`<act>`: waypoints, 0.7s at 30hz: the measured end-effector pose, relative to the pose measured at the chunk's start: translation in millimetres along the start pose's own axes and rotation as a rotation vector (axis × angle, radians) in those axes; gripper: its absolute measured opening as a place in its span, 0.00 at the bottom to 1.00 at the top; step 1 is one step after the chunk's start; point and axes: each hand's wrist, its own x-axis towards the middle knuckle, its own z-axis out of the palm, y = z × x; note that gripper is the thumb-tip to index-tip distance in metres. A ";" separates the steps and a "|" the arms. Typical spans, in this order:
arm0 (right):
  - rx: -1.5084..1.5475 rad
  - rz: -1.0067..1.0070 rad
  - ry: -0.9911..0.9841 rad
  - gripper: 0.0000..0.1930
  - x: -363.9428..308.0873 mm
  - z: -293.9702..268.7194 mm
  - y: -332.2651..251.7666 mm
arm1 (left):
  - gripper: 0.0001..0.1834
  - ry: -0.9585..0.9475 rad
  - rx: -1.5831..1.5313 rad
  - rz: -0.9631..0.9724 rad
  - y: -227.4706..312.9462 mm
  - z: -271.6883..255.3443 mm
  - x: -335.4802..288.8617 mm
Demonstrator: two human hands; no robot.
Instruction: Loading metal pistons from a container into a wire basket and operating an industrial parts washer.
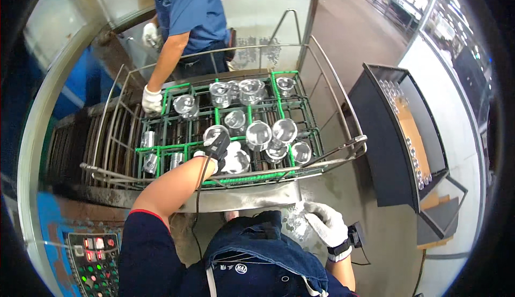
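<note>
A wire rack (306, 101) with green-coated dividers holds several clear, round glass vessels, among them a glass vessel (259, 135) near its middle. My left hand (219, 156), in a white glove, reaches into its near side. Its fingers, partly hidden by a black device on the wrist, close on a glass vessel (237, 163). Another glass vessel (214, 132) stands just beyond that hand. My right hand (327, 224), also white-gloved, is held low to the right, apart from the rack. Its fingers stretch leftward, beside a sparkling patch that I cannot make out clearly.
A metal-railed frame (343, 106) surrounds the rack. Across it, a co-worker in a blue shirt (193, 7) rests a gloved hand (152, 101) at the rack's left corner. A dark bin (375, 152) with small glass pieces stands right. A control panel (94, 259) is lower left.
</note>
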 end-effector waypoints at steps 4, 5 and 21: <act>-0.187 -0.239 0.017 0.17 28.4 17.0 -44.3 | 0.23 -0.316 -0.095 -0.111 1.8 -23.3 20.1; -0.309 -0.391 0.011 0.18 38.5 21.2 -60.7 | 0.23 -0.345 -0.102 -0.114 2.3 -22.9 25.9; -0.916 0.371 -0.025 0.37 292.6 121.3 -60.8 | 0.22 -0.249 -0.317 -0.350 -28.8 -47.2 36.8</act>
